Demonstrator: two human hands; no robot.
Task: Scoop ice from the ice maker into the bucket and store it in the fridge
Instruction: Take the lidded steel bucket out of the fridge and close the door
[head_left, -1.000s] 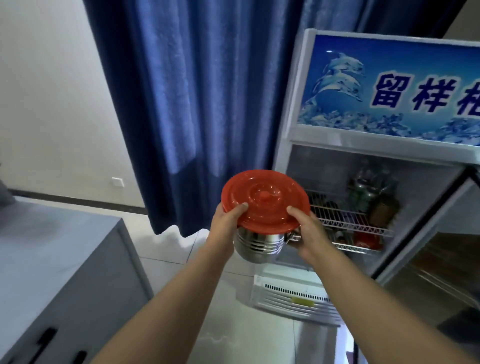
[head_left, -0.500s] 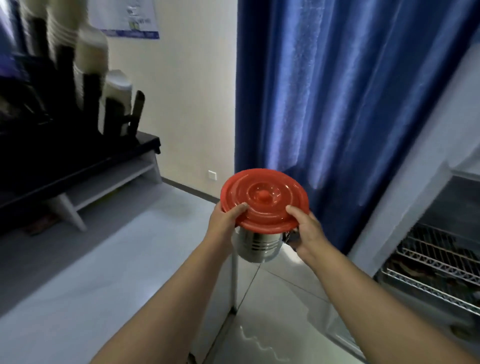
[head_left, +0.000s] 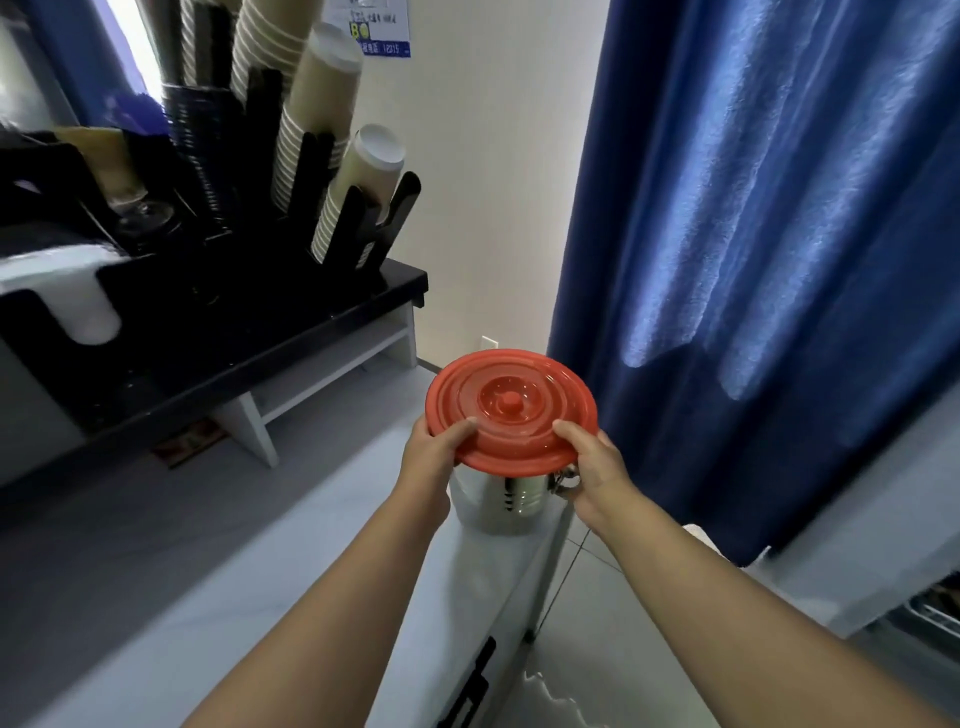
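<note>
bucket (head_left: 519, 501) (red lid (head_left: 511, 405)) — in both hands (head_left: 434, 460) (head_left: 595, 467)

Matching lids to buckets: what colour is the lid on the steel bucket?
The lid is orange-red, clearest in the head view.

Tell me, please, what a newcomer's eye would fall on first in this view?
The bright red lid sits at the centre, capping a steel bucket that the left hand and right hand grip from either side, thumbs on the lid's rim. Behind it to the right hangs a deep blue curtain, and at upper left tall stacks of paper cups lean in a black rack.
</note>
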